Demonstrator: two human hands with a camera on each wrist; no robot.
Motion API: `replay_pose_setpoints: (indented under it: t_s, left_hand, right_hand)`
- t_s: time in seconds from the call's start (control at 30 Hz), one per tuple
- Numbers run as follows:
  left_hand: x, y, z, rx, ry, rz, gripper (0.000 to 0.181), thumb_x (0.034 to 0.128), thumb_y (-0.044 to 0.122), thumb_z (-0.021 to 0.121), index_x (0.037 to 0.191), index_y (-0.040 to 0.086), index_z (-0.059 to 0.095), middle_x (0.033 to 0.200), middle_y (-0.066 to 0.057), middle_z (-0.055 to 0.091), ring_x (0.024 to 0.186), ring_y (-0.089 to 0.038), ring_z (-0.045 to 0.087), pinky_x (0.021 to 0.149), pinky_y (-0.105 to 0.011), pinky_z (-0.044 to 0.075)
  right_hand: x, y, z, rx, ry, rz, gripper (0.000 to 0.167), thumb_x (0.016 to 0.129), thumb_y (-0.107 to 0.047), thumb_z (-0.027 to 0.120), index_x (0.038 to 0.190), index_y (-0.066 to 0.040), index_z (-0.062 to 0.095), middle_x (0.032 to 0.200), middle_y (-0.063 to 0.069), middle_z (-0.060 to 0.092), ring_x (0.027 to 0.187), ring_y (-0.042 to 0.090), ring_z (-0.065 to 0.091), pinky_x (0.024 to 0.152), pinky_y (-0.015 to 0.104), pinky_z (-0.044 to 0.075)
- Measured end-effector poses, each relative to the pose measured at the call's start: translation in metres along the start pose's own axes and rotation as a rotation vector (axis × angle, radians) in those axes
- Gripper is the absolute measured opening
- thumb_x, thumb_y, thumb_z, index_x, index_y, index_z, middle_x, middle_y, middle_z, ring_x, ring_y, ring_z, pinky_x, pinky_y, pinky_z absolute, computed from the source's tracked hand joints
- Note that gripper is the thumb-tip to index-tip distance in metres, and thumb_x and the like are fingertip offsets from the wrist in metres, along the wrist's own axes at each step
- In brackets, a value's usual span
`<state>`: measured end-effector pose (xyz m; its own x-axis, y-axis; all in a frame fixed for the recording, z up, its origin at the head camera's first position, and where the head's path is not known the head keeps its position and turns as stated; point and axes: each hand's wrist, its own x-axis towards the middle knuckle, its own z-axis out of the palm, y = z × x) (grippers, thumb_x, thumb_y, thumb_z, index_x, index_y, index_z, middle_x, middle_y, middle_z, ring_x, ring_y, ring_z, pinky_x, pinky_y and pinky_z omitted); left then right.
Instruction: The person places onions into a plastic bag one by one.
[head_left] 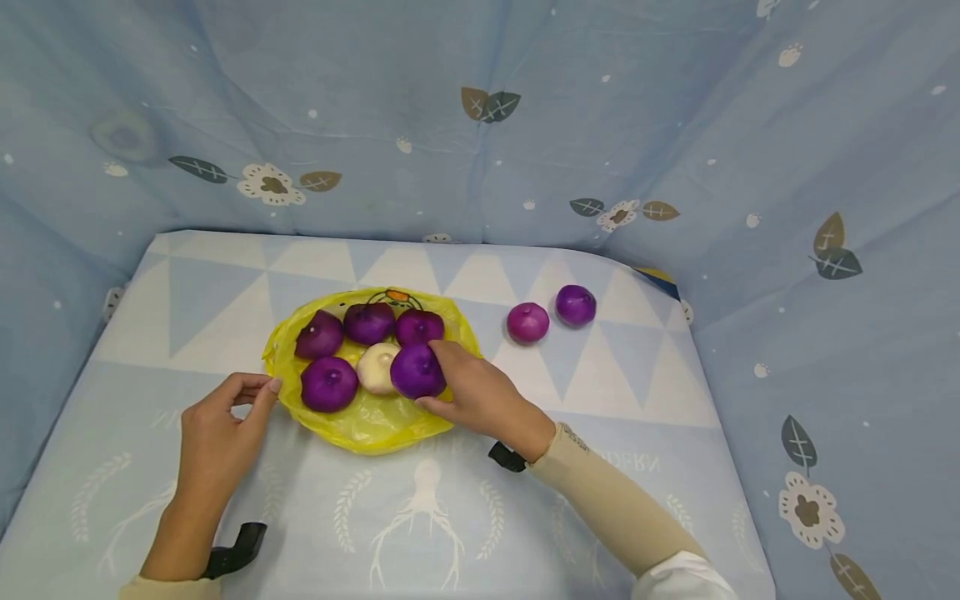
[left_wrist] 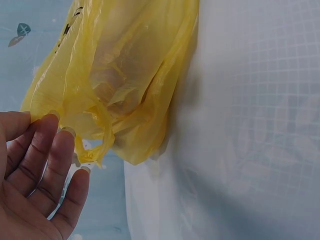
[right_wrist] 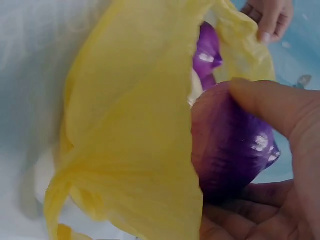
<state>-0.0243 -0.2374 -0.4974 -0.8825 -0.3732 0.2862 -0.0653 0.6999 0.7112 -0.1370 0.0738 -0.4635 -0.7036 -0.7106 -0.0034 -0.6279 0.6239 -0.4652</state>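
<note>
A yellow plastic bag (head_left: 367,433) lies on the table with its mouth spread wide. Inside it are several purple onions (head_left: 328,384) and one white onion (head_left: 377,369). My left hand (head_left: 217,437) pinches the bag's left rim between thumb and forefinger; in the left wrist view the other fingers (left_wrist: 52,165) are spread beside a bag handle. My right hand (head_left: 487,400) grips a purple onion (head_left: 417,372) over the right part of the bag, beside the white one. In the right wrist view, the bag's side partly covers this held onion (right_wrist: 232,142).
Two more purple onions, a nearer one (head_left: 527,323) and a farther one (head_left: 576,306), sit on the table right of the bag. A patterned cloth covers the table (head_left: 315,517). Blue curtains (head_left: 420,167) hang behind and at the sides. A dark blue and yellow object (head_left: 662,283) shows at the back right corner.
</note>
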Motion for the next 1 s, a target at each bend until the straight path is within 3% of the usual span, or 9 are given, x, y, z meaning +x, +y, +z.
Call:
replay_pose_setpoints:
  t_s: [0.27,0.47,1.0]
  left_hand:
    - [-0.001,0.000,0.000,0.000,-0.008,-0.010,0.012,0.0950,0.013,0.079,0.100,0.003,0.074,0.090,-0.012,0.077,0.082,0.010,0.053,0.063,-0.017,0.038]
    - [0.000,-0.001,0.001,-0.001,0.002,-0.001,0.011,0.0946,0.012,0.079,0.100,0.004,0.075,0.090,-0.011,0.077,0.082,0.010,0.054,0.063,-0.017,0.039]
    - [0.001,-0.001,0.004,-0.007,0.008,0.016,0.010,0.0935,0.010,0.080,0.099,0.003,0.075,0.089,-0.012,0.077,0.082,0.013,0.052,0.061,-0.016,0.038]
  right_hand:
    - [0.002,0.001,0.013,-0.090,-0.032,0.055,0.070,0.094,-0.033,0.082,0.143,0.005,0.048,0.127,0.019,0.064,0.111,0.027,0.066,0.095,0.037,0.055]
    - [0.006,0.001,0.016,-0.147,-0.047,0.119,0.062,0.092,-0.037,0.083,0.130,0.003,0.053,0.114,0.015,0.066,0.099,0.025,0.066,0.087,0.037,0.056]
    - [0.014,0.008,0.020,-0.179,-0.075,0.192,0.057,0.091,-0.036,0.084,0.119,0.004,0.054,0.104,0.017,0.066,0.095,0.028,0.067,0.082,0.038,0.058]
